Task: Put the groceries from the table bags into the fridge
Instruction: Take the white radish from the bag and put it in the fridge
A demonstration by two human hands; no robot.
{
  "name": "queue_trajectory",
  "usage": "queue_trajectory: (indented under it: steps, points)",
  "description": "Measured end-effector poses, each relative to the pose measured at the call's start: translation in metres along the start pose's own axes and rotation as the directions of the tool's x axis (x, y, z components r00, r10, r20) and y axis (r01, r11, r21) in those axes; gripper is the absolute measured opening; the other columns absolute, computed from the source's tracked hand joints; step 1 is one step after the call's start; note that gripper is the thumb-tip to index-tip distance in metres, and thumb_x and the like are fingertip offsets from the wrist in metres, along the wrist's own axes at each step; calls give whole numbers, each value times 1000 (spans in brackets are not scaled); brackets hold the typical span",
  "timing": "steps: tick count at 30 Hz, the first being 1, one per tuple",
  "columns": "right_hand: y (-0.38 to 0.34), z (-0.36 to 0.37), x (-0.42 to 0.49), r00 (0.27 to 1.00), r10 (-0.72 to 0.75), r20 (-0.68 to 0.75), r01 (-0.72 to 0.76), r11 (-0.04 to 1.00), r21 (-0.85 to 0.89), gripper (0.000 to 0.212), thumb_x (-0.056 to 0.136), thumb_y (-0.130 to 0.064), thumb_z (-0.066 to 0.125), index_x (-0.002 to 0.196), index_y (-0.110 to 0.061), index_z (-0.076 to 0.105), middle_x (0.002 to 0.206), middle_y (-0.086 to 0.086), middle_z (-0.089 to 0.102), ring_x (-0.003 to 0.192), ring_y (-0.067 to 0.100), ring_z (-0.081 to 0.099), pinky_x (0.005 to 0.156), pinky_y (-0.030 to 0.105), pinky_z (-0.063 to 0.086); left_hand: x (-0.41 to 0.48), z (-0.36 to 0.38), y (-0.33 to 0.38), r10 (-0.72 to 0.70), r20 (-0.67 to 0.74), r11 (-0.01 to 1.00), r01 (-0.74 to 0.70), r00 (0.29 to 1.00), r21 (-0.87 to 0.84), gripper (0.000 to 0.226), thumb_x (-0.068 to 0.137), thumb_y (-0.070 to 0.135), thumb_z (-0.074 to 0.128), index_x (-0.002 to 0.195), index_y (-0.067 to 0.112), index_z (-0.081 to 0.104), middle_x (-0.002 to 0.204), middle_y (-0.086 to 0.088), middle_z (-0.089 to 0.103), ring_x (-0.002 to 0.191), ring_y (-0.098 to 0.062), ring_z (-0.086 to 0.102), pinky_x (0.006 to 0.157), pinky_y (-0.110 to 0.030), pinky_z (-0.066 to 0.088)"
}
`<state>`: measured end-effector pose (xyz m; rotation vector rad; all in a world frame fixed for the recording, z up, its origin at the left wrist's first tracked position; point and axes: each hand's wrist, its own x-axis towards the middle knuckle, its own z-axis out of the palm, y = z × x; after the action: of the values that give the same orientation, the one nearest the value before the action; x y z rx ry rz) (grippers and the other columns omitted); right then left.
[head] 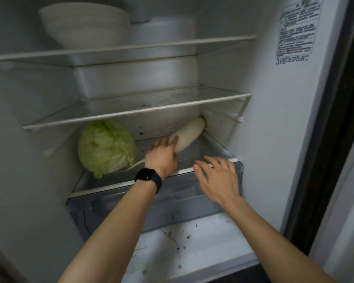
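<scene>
A long white radish (pixel 189 134) lies slanted on the lowest glass shelf (pixel 131 182) of the open fridge, its green top at the back right corner. My left hand (pixel 161 156), with a black watch on the wrist, grips the radish's near end. A pale green cabbage (pixel 105 146) rests on the same shelf at the left, with the radish's thin root tail trailing beside it. My right hand (pixel 217 176) hovers with fingers spread over the shelf's front right edge and holds nothing.
A bare glass shelf (pixel 135 113) sits just above the vegetables. On the top shelf (pixel 121 52) stand stacked white bowls (pixel 86 23) and a white pot (pixel 164 31). A translucent drawer (pixel 151 205) is below, above a dirty floor panel (pixel 192 246).
</scene>
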<state>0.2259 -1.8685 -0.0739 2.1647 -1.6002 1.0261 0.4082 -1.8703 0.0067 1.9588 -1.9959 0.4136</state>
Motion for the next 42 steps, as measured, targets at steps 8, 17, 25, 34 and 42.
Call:
queue_trajectory:
  steps: [8, 17, 25, 34, 42]
  points:
    - [-4, -28, -18, 998, -20, 53, 8, 976, 218, 51, 96, -46, 35, 132, -25, 63, 139, 6, 60, 136, 28, 48, 116, 56, 23, -74, -33, -5, -50, -49, 994, 45, 998, -97, 49, 96, 27, 50, 145, 31, 51, 151, -8, 47, 132, -31, 46, 104, -41, 44]
    - [-24, -91, -166, 978, -174, 114, 77, 813, 578, 39, 95, -38, 49, 129, -27, 65, 136, -11, 60, 139, 15, 42, 121, 40, 18, -256, -33, 16, -360, -33, 910, 343, 933, -232, 47, 97, 33, 52, 145, 34, 50, 150, 3, 48, 137, -22, 42, 107, -40, 42]
    - [-43, -125, -319, 806, -500, 318, 151, 693, 705, 35, 96, -38, 54, 125, -25, 68, 134, -8, 61, 137, 13, 41, 115, 35, 31, -480, -26, 73, -625, 123, 751, 636, 771, -178, 47, 96, 33, 52, 143, 39, 50, 147, 7, 52, 129, -21, 47, 101, -37, 45]
    - [-148, -191, -466, 436, -842, 318, 242, 450, 860, 30, 96, -34, 57, 123, -29, 69, 138, -8, 59, 138, 16, 40, 113, 25, 23, -755, -95, 104, -946, 105, 307, 952, 306, -14, 42, 100, 38, 48, 142, 41, 50, 148, 9, 51, 137, -16, 41, 107, -34, 41]
    - [-274, -316, -610, 146, -986, 87, 306, 128, 943, 33, 98, -44, 51, 125, -33, 67, 141, -10, 57, 143, 14, 33, 118, 40, 31, -981, -206, 158, -996, -79, -33, 999, -32, 12, 41, 101, 34, 51, 142, 34, 53, 145, 6, 54, 132, -15, 48, 111, -35, 41]
